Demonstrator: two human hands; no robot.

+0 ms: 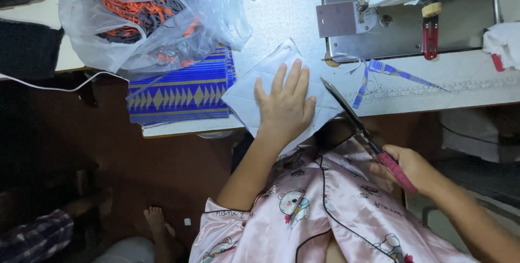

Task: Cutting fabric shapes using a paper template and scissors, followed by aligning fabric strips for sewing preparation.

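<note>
Your left hand [284, 106] lies flat, fingers spread, on the pale fabric piece [246, 98] at the table's near edge; your right hand [407, 168] grips scissors [355, 119], blades parted at the fabric's right edge; the sewing machine [401, 3] stands beyond.

Sewing machine [411, 3] cut off by top edge (bag [146, 19] contents blurred).

Single head-worn view, looking steeply down, close over table [281, 19] edge
</note>
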